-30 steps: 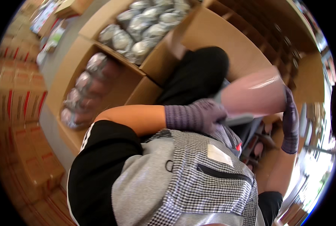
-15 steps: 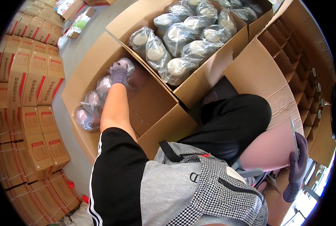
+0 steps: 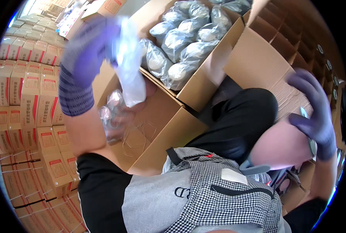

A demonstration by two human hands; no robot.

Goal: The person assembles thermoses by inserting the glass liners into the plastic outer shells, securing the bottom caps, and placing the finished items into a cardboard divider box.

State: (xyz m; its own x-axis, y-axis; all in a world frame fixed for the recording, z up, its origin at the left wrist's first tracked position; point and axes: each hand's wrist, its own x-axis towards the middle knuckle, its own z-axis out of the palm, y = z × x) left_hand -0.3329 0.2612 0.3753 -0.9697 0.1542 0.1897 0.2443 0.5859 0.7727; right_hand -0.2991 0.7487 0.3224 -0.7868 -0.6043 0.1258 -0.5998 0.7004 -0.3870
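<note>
My gloved left hand (image 3: 89, 54), smeared by motion, is raised above the open carton at left. A translucent plastic bag (image 3: 128, 64) hangs from its fingers. A pink pitcher (image 3: 278, 145) with a grey-green handle (image 3: 254, 167) and rim lies tilted at my lap. My gloved right hand (image 3: 314, 110) is at the pitcher's rim, fingers spread, thumb over its pink side. Whether the palm touches the rim I cannot tell. Inside the left carton (image 3: 161, 143), bagged pink items (image 3: 112, 108) stand along the left side, partly hidden by my arm and the bag.
Beyond, a carton (image 3: 204, 83) is packed with several bagged round-bottomed items (image 3: 178, 40). At right stands a large box with cardboard dividers (image 3: 285, 44), its flap (image 3: 258, 66) folded toward me. Stacked sealed cartons (image 3: 37, 93) line the left. A loop of string (image 3: 136, 145) lies in the left carton.
My left hand has risen out of the left carton, from the bagged items, and now carries a plastic bag. My right hand has moved up and spread its fingers at the pitcher, which has tipped.
</note>
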